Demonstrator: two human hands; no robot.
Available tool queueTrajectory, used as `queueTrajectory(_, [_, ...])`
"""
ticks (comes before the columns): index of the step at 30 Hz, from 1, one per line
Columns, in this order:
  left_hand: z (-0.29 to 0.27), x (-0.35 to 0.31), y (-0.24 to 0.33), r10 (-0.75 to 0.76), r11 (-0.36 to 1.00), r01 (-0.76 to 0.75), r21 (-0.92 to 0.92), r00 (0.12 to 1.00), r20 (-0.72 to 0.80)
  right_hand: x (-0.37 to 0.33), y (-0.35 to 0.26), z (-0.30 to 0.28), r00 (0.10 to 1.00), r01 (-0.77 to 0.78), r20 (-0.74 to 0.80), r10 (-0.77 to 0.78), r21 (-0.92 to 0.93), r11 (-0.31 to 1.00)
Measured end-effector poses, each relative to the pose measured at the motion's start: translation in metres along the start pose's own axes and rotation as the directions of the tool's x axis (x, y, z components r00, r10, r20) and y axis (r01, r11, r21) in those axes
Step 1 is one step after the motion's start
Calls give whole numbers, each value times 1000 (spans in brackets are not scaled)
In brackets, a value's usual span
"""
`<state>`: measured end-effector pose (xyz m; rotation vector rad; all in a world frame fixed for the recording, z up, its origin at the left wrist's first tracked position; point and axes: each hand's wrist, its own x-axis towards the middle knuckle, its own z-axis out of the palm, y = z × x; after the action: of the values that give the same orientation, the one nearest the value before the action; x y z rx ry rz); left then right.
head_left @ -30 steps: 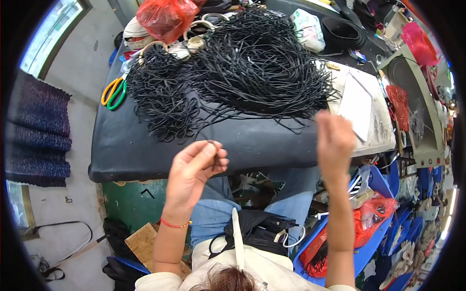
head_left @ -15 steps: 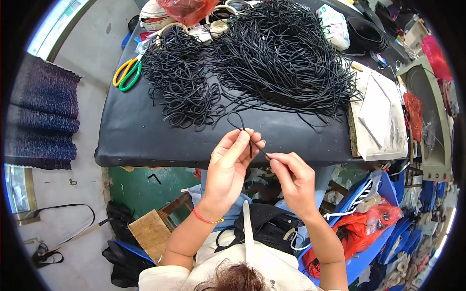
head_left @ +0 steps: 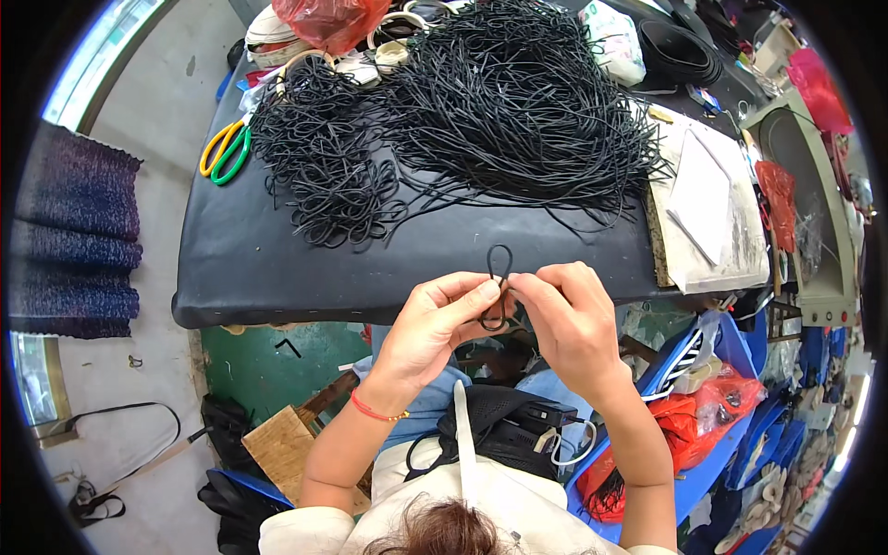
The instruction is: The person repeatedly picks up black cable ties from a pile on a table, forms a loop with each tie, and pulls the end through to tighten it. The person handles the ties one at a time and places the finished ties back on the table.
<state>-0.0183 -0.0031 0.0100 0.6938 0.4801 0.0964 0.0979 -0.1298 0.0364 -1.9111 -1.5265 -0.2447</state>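
Above the near edge of the table, a thin black cord [head_left: 500,247] is bent into a narrow loop that stands up, with a second, smaller loop hanging below. My left hand [head_left: 416,328] pinches the cord where the loops meet, thumb on top. Close beside it, my right hand [head_left: 575,324] has thumb and forefinger closed at the same crossing; its fingertips partly hide the cord's end. Beyond my hands lie a smaller heap of looped black cords [head_left: 319,171] at left and a large tangle of long black cords [head_left: 527,120] at centre.
Scissors with yellow and green handles [head_left: 246,141] lie at the left of the black-covered table [head_left: 259,273]. A board bearing white sheets [head_left: 708,208] is at right. A red plastic bag [head_left: 328,20] sits at the back. Below right, a blue bin [head_left: 712,462] holds red bags.
My right hand has moved up and in against my left fingers. The cord's trailing end, earlier stretched toward the right hand, now curves into a lower loop. The view has shifted slightly.
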Motion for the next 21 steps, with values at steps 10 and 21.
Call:
queueTrajectory(10, [-1, 1, -7, 103, 993, -103, 64, 995, 3, -8, -3, 15, 992, -92, -85, 96, 56, 994])
queueTrajectory(21, [4, -2, -12, 256, 913, -242, 327, 967, -2, 2, 1, 2, 883, -449, 94, 459, 450, 772])
